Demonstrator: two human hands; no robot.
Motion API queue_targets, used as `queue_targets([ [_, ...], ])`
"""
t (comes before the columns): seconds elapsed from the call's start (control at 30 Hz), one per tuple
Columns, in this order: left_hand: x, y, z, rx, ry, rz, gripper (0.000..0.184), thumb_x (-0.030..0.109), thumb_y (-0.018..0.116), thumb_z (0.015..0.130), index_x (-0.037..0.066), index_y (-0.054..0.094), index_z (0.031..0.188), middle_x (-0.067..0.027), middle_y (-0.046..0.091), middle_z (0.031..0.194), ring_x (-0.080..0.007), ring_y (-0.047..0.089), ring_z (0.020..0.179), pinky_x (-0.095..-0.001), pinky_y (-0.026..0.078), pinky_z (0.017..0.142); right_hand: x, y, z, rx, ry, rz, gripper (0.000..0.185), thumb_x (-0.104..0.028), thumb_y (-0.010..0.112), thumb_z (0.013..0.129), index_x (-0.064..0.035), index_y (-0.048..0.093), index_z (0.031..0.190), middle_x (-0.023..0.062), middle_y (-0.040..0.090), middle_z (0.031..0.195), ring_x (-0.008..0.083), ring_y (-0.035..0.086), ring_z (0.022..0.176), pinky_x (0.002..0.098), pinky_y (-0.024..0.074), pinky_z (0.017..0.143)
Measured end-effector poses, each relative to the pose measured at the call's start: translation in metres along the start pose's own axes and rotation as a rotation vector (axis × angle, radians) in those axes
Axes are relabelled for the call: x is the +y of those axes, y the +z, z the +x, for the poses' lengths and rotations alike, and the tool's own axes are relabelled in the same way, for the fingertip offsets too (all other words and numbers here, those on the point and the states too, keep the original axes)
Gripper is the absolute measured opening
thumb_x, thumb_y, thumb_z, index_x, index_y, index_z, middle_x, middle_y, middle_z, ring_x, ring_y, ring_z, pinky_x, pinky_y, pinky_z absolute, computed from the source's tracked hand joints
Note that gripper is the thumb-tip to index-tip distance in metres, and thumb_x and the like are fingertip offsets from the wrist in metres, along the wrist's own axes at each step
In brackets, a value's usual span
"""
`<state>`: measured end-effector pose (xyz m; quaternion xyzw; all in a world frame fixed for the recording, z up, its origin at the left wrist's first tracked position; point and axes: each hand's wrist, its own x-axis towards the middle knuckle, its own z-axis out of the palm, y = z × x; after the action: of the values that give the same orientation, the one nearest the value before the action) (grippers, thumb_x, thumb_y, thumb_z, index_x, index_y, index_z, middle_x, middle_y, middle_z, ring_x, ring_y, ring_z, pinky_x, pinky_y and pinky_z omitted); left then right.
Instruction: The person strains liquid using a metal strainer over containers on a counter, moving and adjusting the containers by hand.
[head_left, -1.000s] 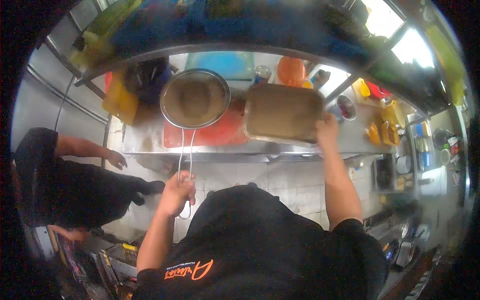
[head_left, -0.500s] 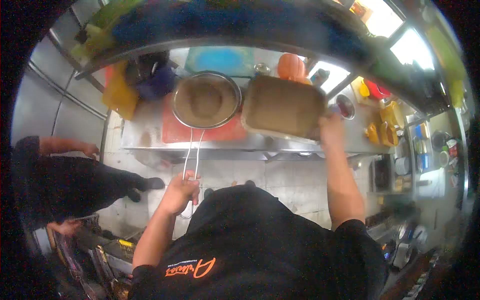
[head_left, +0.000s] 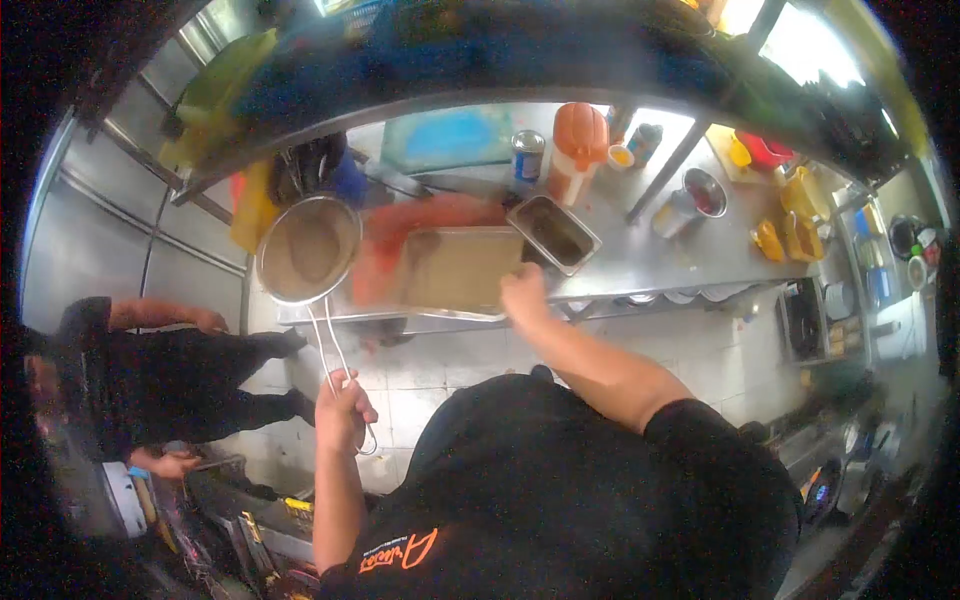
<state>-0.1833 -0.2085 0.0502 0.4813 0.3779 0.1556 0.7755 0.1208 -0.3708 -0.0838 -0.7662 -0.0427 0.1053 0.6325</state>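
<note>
My left hand (head_left: 343, 408) is closed around the long wire handle of a round metal strainer (head_left: 310, 250). The strainer is held up to the left, its mesh bowl above the counter's left end. With fingers curled, my right hand (head_left: 524, 292) grips the right edge of a shallow rectangular tray (head_left: 462, 272), whose surface looks brownish. This tray overlaps a red cutting board (head_left: 378, 262) near the counter's front edge. Just beyond my right hand stands a small deep metal pan (head_left: 556, 234) with something dark inside.
On the steel counter (head_left: 640, 262) stand an orange-lidded jug (head_left: 580, 150), a can (head_left: 528, 157) and a metal bowl (head_left: 705, 193). A blue-green board (head_left: 447, 138) lies behind. An overhead shelf crosses above. Another person (head_left: 180, 370) stands at the left.
The strainer has swung left, away from above the red board. My right hand has brought the tray left and nearer, over that board. The small metal pan now shows.
</note>
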Motion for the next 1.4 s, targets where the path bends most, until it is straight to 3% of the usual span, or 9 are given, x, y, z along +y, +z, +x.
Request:
queue_targets([
  [0.23,-0.011,-0.006,-0.014,0.027,0.013,-0.058,0.022,0.014,0.056,0.093,0.006,0.049,0.112,-0.0011,0.043,0.065,-0.0123,0.041,0.053,-0.0284,0.04,0.047,-0.072,-0.043,0.024,-0.361,-0.229,-0.686,0.03,-0.025,0.061,0.087,-0.0002,0.065,0.104,0.0224,0.068,0.09,0.0359,0.065,0.088,0.0455,0.0499,0.076],
  [0.4,-0.01,-0.002,-0.024,0.063,-0.016,-0.055,0.019,0.01,0.055,0.093,0.004,0.049,0.111,-0.0022,0.045,0.065,-0.0136,0.043,0.053,-0.0296,0.042,0.047,-0.05,-0.15,0.098,0.259,-0.794,-1.097,0.029,-0.027,0.057,0.088,-0.0007,0.066,0.097,0.0251,0.067,0.09,0.0361,0.067,0.086,0.0452,0.0511,0.076],
  [0.5,-0.009,0.001,-0.021,0.038,0.004,-0.027,0.017,0.007,0.053,0.094,0.003,0.051,0.11,-0.0029,0.046,0.064,-0.0143,0.045,0.051,-0.0302,0.043,0.046,-0.037,-0.147,0.128,-0.341,-0.019,-0.923,0.029,-0.025,0.057,0.085,0.0015,0.066,0.094,0.0209,0.068,0.076,0.0332,0.069,0.071,0.0434,0.0524,0.069],
  [0.6,-0.012,-0.002,-0.017,0.034,0.002,-0.051,0.024,0.015,0.058,0.094,0.003,0.048,0.113,-0.0014,0.043,0.059,-0.0127,0.041,0.046,-0.0288,0.039,0.043,-0.063,-0.124,0.095,-0.314,-0.142,-0.865,0.03,-0.025,0.057,0.083,0.0034,0.065,0.09,0.0162,0.065,0.063,0.0305,0.067,0.059,0.0408,0.0521,0.061],
  [0.77,-0.011,-0.005,-0.016,0.014,-0.008,-0.077,0.021,0.01,0.057,0.093,0.002,0.05,0.111,-0.0019,0.045,0.062,-0.0133,0.044,0.05,-0.0293,0.042,0.045,-0.048,-0.079,0.118,-0.226,-0.179,-0.816,0.044,-0.037,0.052,0.091,0.0049,0.066,0.095,0.0309,0.065,0.09,0.0456,0.064,0.09,0.051,0.0504,0.079],
  [1.07,-0.013,-0.009,-0.021,0.021,-0.007,-0.115,0.023,0.009,0.059,0.091,0.002,0.05,0.111,-0.0024,0.048,0.063,-0.0142,0.047,0.051,-0.03,0.044,0.047,-0.017,-0.021,0.202,-0.4,-0.798,-1.069,0.052,-0.046,0.052,0.093,0.0038,0.064,0.1,0.0162,0.066,0.073,0.0289,0.068,0.067,0.0389,0.0533,0.059],
  [1.17,-0.01,-0.008,-0.024,0.05,-0.016,-0.07,0.024,0.01,0.059,0.091,0.002,0.05,0.111,-0.0033,0.049,0.063,-0.0148,0.048,0.05,-0.0301,0.044,0.047,-0.09,-0.025,0.139,-0.135,-0.526,-0.952,0.047,-0.042,0.051,0.094,0.0017,0.065,0.098,0.0153,0.068,0.078,0.0284,0.068,0.069,0.04,0.0549,0.062],
  [1.3,-0.015,-0.01,-0.023,0.073,-0.008,-0.096,0.025,0.011,0.059,0.09,0.001,0.05,0.111,-0.0037,0.049,0.063,-0.015,0.049,0.05,-0.0299,0.044,0.047,-0.094,-0.003,0.047,-0.716,0.201,-0.451,0.042,-0.029,0.06,0.086,-0.0006,0.059,0.116,0.0152,0.068,0.091,0.0324,0.065,0.074,0.0433,0.0543,0.073],
  [1.4,-0.015,-0.01,-0.022,0.082,-0.025,-0.105,0.025,0.01,0.058,0.09,0.001,0.05,0.111,-0.004,0.049,0.063,-0.0151,0.048,0.05,-0.0298,0.044,0.047,-0.024,0.044,0.041,-0.346,-0.378,-0.386,0.049,-0.013,0.064,0.078,-0.0005,0.054,0.123,0.0156,0.061,0.109,0.0295,0.059,0.101,0.0413,0.0474,0.092],
])
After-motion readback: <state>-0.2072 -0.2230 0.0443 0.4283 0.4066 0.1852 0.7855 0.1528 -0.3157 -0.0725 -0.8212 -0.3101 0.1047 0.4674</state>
